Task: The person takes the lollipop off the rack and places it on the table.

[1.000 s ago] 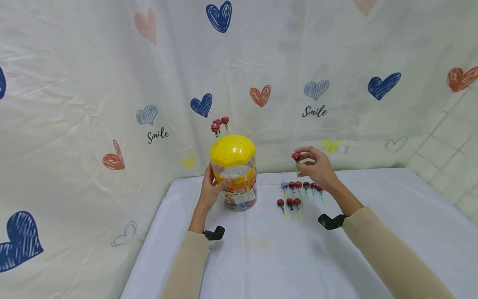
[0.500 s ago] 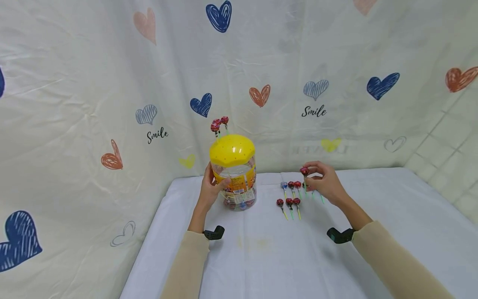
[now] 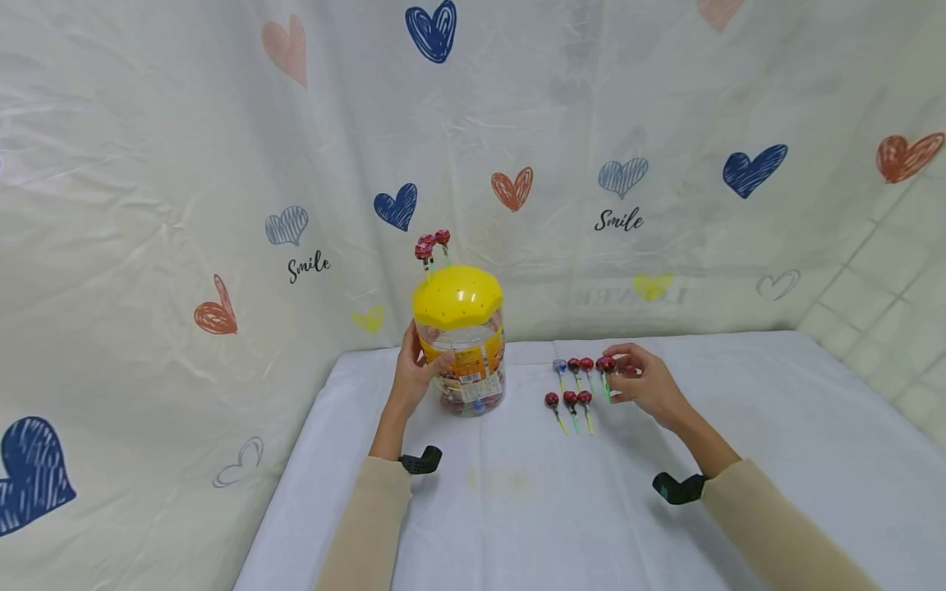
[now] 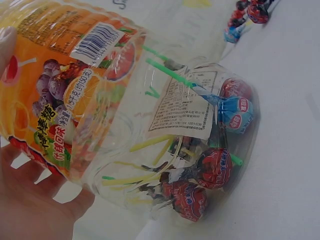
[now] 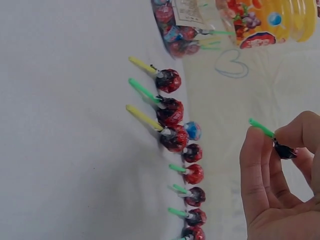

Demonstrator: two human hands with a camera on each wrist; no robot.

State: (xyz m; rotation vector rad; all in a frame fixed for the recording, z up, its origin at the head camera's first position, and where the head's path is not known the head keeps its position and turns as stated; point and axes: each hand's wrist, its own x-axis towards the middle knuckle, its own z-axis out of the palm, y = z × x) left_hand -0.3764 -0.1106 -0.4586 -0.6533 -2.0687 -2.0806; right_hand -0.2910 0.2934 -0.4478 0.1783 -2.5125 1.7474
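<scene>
Jar (image 3: 473,361): clear plastic, standing on the white tablecloth (image 3: 473,509), off to the person's left of the loose lollipops.
Yellow lid (image 3: 458,297): on top of the jar, domed and speckled with small dots; the head camera gets it whole, while the left wrist camera leaves it out.
Bunch on the lid (image 3: 432,245): a few red heads stick up from its far left side, seen only from the head.
Left hand (image 3: 415,377): wrapped round the side of the jar, thumb on the near face.
Inside the jar: the left wrist camera shows what the head camera blurs, a blue lollipop (image 4: 235,115) next to red ones at the bottom, with yellow and green sticks, and a barcode (image 4: 99,45) on the orange label.
Right hand (image 3: 643,382): pinching one lollipop (image 3: 606,364) by its green stick, head upward; I can't quite make out whether the stick meets the cloth.
Front row (image 3: 570,398): three red lollipops, sticks toward the person.
Back row (image 3: 574,364): a blue head, then red ones; from the head, the right hand covers much of the far end, but the right wrist camera shows more heads running on.
Curtain (image 3: 517,98): hearts all over, "Smile" printed twice.
</scene>
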